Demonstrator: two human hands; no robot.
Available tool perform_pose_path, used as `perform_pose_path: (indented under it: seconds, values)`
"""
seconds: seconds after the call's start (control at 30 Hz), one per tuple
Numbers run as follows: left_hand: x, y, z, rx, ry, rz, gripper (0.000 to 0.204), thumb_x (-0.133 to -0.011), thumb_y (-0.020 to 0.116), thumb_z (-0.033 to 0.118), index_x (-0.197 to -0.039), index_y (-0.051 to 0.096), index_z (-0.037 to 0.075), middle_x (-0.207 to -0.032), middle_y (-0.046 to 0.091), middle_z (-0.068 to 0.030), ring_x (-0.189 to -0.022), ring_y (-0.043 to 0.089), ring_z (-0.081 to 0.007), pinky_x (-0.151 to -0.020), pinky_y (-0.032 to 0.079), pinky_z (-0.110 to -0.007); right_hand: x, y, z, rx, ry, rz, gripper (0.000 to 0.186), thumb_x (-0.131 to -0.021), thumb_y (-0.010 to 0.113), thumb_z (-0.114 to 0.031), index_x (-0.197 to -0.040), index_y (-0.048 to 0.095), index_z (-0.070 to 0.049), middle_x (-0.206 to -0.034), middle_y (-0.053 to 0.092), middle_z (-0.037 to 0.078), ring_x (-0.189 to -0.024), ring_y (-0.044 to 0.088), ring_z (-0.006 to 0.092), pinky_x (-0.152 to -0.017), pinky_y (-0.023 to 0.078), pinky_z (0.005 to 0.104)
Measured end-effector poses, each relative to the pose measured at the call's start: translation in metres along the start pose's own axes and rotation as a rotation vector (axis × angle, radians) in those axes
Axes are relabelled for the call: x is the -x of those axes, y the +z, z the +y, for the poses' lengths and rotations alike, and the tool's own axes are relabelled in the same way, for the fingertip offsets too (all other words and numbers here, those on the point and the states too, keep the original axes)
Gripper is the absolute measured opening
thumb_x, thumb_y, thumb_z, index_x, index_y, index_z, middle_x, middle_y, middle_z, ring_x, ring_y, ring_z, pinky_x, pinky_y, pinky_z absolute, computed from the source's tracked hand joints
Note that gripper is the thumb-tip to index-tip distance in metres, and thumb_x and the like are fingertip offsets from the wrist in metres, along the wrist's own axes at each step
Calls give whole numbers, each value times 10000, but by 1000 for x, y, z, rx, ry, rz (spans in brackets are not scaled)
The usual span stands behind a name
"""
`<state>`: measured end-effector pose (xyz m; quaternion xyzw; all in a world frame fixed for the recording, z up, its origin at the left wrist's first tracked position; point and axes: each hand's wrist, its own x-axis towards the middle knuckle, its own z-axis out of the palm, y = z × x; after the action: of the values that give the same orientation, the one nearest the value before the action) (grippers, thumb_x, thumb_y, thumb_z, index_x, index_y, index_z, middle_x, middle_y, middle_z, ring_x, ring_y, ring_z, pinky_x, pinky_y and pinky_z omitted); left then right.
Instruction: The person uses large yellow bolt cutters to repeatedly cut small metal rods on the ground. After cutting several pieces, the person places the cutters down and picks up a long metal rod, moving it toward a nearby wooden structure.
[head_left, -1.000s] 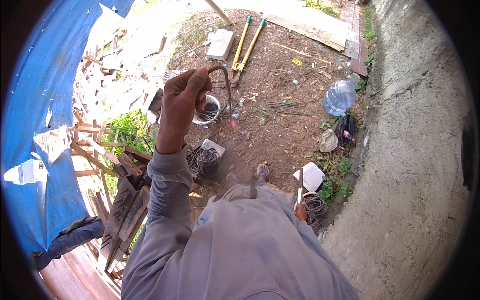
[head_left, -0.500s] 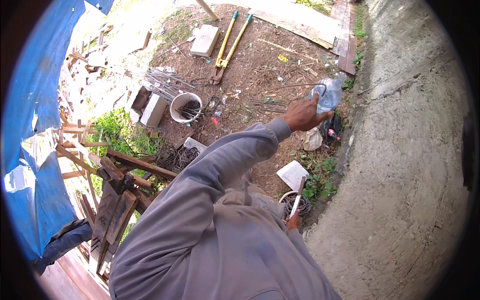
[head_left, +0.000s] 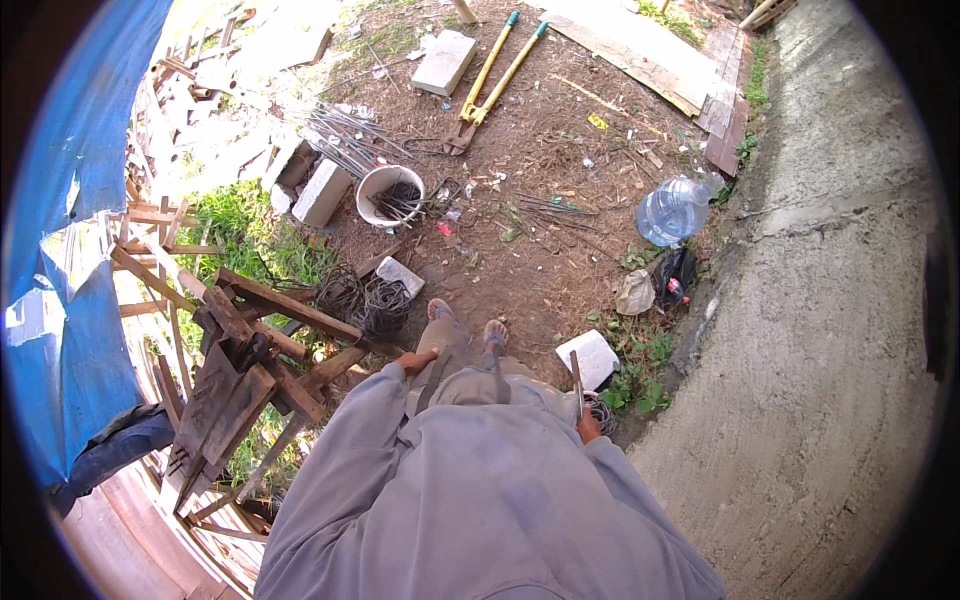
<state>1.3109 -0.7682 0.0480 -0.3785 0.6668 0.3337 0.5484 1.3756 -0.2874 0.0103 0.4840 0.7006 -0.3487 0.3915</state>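
My left hand (head_left: pixel 417 362) is beside my left thigh, to the right of the timber frame. Its visible fingers stretch out and nothing shows in them. Low at my right side, my right hand (head_left: pixel 588 426) grips a narrow, dark metal bar-like tool (head_left: pixel 577 376) that points upward; its exact kind is unclear. A white slab-like block (head_left: pixel 590 360) lies just beyond that hand, and a coil of wire (head_left: pixel 602 416) is partly hidden beside it. Several thin bent rods (head_left: pixel 550 205) lie on the soil ahead.
Rough timber trestle (head_left: pixel 240 380) and tangled wire (head_left: pixel 375 305) stand left. A white bucket (head_left: pixel 391 196), concrete blocks (head_left: pixel 322 193) and yellow-handled bolt cutters (head_left: pixel 490 85) lie ahead. A clear water jug (head_left: pixel 672 212) and black bag (head_left: pixel 674 275) sit by the concrete wall (head_left: pixel 800 330).
My left hand has drawn back from beside the water jug to my left thigh. The curved rod near its fingertips is gone from there. My right hand still holds the bar-like tool.
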Motion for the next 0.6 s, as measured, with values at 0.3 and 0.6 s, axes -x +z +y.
perform_pose_path:
  seconds: [0.3, 0.6]
  values:
    - [-85, -3, -54, 536, 258, -222, 502, -959, 466, 424, -1265, 601, 50, -1229, 638, -113, -1100, 583, -216, -965, 430, -363, -37, 5, -121, 560, -236, -201, 425, -911, 547, -373, -869, 663, 34, -730, 663, 151, -621, 652, 253, -539, 508, 396]
    - [-106, -97, -63, 380, 324, -250, 458, -1002, 421, 371, -1375, 526, 128, -1288, 605, -94, -1193, 529, -212, -965, 450, -426, -36, 39, -237, 628, -149, -9, 281, -801, 701, -222, -865, 673, 50, -659, 648, 129, -509, 626, 223, -470, 507, 378]
